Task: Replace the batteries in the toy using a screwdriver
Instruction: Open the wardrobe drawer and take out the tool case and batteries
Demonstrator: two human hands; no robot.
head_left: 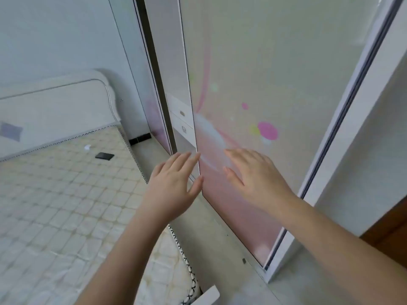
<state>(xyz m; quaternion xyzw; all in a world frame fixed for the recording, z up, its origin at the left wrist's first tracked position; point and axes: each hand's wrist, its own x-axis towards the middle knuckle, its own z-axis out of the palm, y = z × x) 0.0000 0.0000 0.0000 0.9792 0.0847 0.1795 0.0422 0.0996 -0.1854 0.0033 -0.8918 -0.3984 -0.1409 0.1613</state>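
Grip slack on both: left hand [174,183] and right hand [255,172] reach flat-fingered to the sliding door [275,73].

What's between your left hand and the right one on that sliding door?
In the head view, only the door's left edge and a strip of its pink panel separate the left hand from the right hand.

Frosted, smooth, faintly glossy panel on the sliding door [253,84], printed with soft pink and yellow-green dots, framed in white-painted metal or plastic. At nine o'clock, quilted cloth mattress [55,194], matt, edged with woven black-and-white trim; behind it a padded, smooth headboard [55,102]. At four o'clock, brown wood [392,230].
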